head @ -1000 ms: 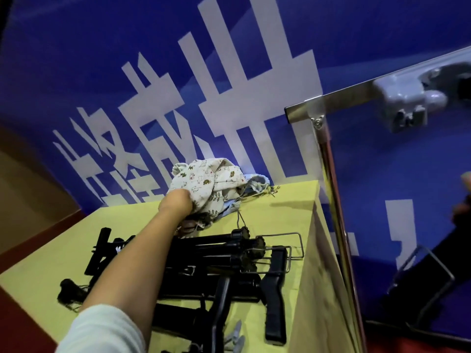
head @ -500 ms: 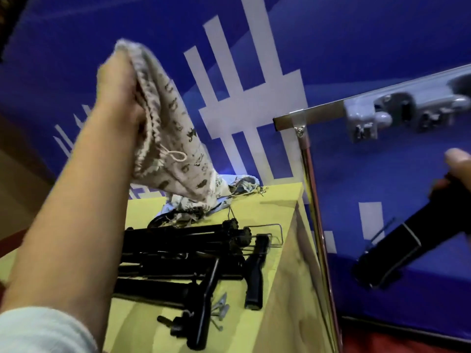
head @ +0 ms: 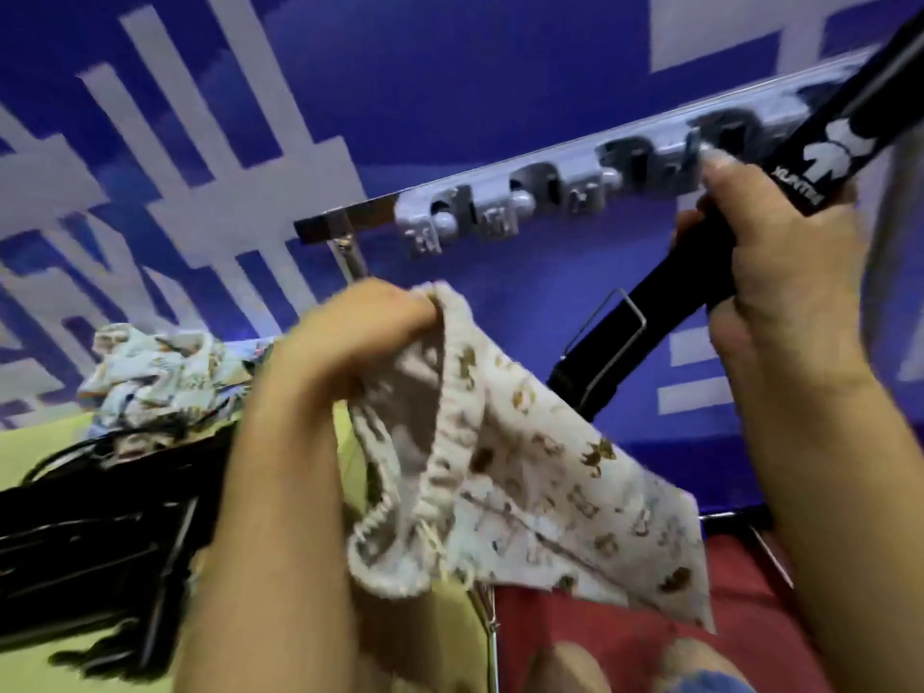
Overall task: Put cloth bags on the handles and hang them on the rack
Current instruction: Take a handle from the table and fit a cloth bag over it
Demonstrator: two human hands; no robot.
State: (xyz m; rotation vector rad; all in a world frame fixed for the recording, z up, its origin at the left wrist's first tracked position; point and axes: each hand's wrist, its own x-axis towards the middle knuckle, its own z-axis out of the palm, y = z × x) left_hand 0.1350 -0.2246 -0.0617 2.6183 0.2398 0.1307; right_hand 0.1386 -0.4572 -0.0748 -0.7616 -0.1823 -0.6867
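Observation:
My left hand grips the gathered rim of a cream cloth bag printed with small animals; its mouth hangs open in front of me. My right hand is closed around a black handle with white lettering, held slanted with its lower end and a wire loop just behind the bag. The rack, a metal rail with grey clips, runs across behind both hands. More cloth bags lie piled on the yellow table, next to several black handles.
A blue wall with large white characters fills the background. The rack's metal post rises beside the table's right edge. Red floor shows below the bag, with another metal frame bar at the lower right.
My left hand carried the bag from high on the left down to the middle. My right hand brought the black handle up and closer, next to the bag. The view turned toward the rack.

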